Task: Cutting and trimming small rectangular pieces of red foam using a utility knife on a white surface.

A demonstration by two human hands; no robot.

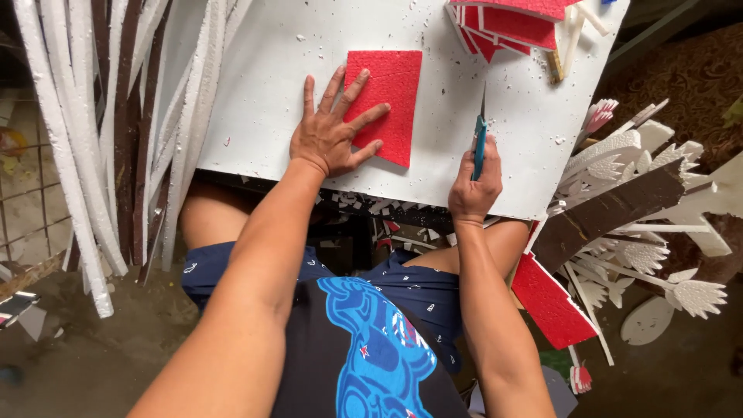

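The left hand (331, 133) lies flat with its fingers spread wide, palm down, pressing on the left part of a red foam sheet (387, 104). The thumb and fingers fan out over the sheet's lower left half, while the heel of the hand rests on the white foam board (255, 85) beneath. The left arm reaches forward from the lower left, nearly straight, the wrist crossing the board's near edge.

The red foam sheet is a rough rectangle, lying flat near the middle of the white board, its long sides running away from the person.

The right hand (474, 186) is closed in a fist around the handle of a blue knife (480, 143), held upright in the grip so that the thin blade points away from the person. The blade tip stands over the board just to the right of the red sheet, apart from it. The right forearm comes up from the lower right, and the fist sits at the board's near edge.

The white board rests across the person's lap and is sprinkled with small foam crumbs. At its far right corner lies a pile of red foam pieces (511, 23). Long white foam strips (70, 155) lean at the left, and white foam cut-outs (658, 255) shaped like feathery leaves lie at the right beside another red foam slab (549, 302).
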